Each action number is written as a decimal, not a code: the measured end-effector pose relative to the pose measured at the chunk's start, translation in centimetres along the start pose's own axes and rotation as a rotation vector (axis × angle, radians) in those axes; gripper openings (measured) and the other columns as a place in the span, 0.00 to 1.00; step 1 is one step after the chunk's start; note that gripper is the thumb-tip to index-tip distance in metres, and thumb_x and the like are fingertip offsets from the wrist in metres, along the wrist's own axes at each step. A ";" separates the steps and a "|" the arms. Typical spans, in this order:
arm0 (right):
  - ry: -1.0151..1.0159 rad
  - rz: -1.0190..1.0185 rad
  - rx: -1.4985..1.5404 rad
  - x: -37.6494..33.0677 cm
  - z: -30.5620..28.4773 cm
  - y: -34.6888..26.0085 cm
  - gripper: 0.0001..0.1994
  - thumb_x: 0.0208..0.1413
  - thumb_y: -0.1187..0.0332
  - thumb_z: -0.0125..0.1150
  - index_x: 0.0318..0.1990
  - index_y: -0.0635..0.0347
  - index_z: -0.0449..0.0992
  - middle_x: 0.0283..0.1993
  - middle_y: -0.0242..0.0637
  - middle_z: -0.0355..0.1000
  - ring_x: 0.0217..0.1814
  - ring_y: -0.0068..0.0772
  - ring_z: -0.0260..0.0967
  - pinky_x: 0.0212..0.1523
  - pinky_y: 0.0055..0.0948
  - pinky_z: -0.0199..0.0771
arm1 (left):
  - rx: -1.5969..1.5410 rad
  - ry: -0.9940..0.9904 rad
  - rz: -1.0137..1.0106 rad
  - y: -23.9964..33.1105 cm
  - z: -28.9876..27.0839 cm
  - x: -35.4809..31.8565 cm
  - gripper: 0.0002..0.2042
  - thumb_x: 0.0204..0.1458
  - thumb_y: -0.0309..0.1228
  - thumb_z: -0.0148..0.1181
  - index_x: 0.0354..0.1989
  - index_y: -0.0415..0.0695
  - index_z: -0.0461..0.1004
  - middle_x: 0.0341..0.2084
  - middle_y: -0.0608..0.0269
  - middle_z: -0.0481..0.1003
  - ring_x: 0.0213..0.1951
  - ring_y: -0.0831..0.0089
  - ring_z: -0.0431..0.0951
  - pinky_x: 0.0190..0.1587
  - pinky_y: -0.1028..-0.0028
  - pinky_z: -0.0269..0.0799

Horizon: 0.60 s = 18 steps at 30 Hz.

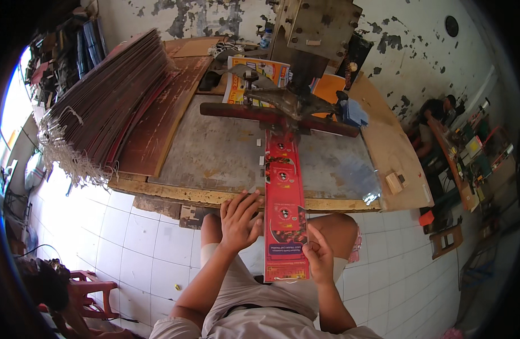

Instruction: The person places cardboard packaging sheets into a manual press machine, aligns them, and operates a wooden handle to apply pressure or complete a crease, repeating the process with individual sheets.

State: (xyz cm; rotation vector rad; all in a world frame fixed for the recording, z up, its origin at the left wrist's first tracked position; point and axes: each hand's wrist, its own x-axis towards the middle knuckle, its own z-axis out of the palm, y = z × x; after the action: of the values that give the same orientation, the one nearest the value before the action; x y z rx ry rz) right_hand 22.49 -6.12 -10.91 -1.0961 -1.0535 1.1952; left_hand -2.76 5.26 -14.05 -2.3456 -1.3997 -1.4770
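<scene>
A long, narrow red printed strip (pixel 282 195) runs from beneath a dark metal press head (pixel 288 104) toward my lap, past the table's front edge. Pale string shows at its near end. My right hand (pixel 320 257) pinches the strip's right edge near that end, thumb on top and index finger stretched along it. To the left of the strip, my left hand (pixel 240 219) is open, palm down, at the table's front edge. Its thumb lies close to the strip's left edge; whether they touch, I cannot tell.
A tall fanned stack of dark brown strips with white strings (pixel 110 101) fills the table's left. Small white blocks (pixel 260 160) sit beside the red strip. A wooden block (pixel 394 182) lies at right. A red stool (pixel 93 294) stands lower left. Another person (pixel 435 116) sits far right.
</scene>
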 end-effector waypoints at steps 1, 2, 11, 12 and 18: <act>-0.002 -0.010 -0.005 0.0 0.0 0.2 0.31 0.74 0.77 0.64 0.82 0.68 0.64 0.35 0.20 0.71 0.36 0.08 0.63 0.40 0.15 0.62 | -0.013 0.002 -0.005 0.2 -0.2 0.1 0.22 0.64 0.41 0.60 0.64 0.49 0.83 0.71 0.63 0.78 0.74 0.60 0.73 0.75 0.55 0.55; 0.009 -0.012 -0.008 0.1 0.1 0.2 0.30 0.74 0.77 0.64 0.81 0.68 0.66 0.35 0.20 0.72 0.36 0.08 0.63 0.40 0.15 0.62 | -0.017 -0.015 -0.014 0.4 -0.6 0.3 0.21 0.64 0.41 0.60 0.63 0.49 0.83 0.71 0.63 0.78 0.73 0.59 0.74 0.75 0.54 0.56; -0.024 -0.003 -0.054 6.9 0.4 0.0 0.28 0.75 0.75 0.66 0.79 0.65 0.70 0.39 0.23 0.79 0.40 0.09 0.71 0.44 0.15 0.71 | -0.118 -0.190 0.022 0.8 -2.6 3.6 0.23 0.65 0.42 0.63 0.66 0.47 0.80 0.72 0.62 0.77 0.74 0.57 0.72 0.74 0.51 0.58; -0.002 -0.006 -0.056 7.4 0.7 -0.3 0.27 0.75 0.75 0.66 0.78 0.66 0.71 0.40 0.24 0.80 0.40 0.08 0.71 0.44 0.15 0.71 | -0.118 -0.218 0.040 0.8 -2.5 3.9 0.24 0.65 0.43 0.63 0.66 0.47 0.80 0.72 0.62 0.77 0.74 0.57 0.72 0.74 0.50 0.59; 0.107 -0.118 -0.375 8.8 1.7 -1.6 0.22 0.74 0.68 0.70 0.71 0.64 0.79 0.37 0.29 0.81 0.34 0.12 0.71 0.37 0.20 0.71 | -0.085 -0.283 0.055 0.8 -2.6 4.1 0.25 0.66 0.43 0.62 0.69 0.46 0.79 0.74 0.62 0.76 0.75 0.55 0.71 0.76 0.47 0.59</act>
State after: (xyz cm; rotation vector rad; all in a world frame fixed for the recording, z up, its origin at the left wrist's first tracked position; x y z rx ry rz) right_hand 21.73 2.69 -8.78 -1.3496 -1.2712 0.8542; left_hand -3.45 6.34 -9.29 -2.7096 -1.3351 -1.2529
